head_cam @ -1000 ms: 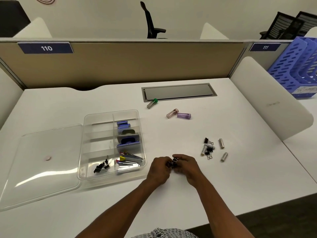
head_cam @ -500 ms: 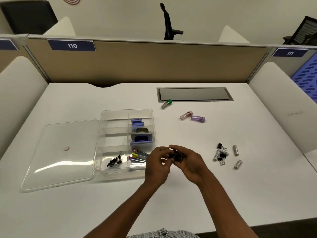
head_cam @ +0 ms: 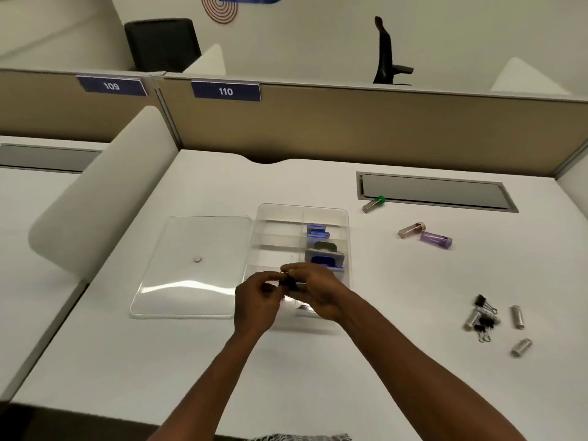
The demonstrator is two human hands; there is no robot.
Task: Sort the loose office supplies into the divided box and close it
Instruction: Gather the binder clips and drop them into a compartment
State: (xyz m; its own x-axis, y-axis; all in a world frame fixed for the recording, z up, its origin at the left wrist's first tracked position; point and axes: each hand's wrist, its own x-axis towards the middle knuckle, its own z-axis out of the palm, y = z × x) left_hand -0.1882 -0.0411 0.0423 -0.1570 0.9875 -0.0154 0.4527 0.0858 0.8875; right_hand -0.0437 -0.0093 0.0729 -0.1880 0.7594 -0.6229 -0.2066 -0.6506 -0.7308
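box [head_cam: 345, 218] mid-desk, lid [head_cam: 191, 265] left, loose clips [head_cam: 483, 316] far right

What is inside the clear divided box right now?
The box holds blue and grey items in its right-hand compartments; the far-left ones look empty. Both hands cover the near compartments, so their contents cannot be seen.

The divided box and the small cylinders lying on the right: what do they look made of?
Divided box: clear glossy plastic, apparently; the desk shows through its walls, and its open lid throws glare. Small cylinders: silvery with bright highlights, likely metal or metal-coated, but too small to tell.
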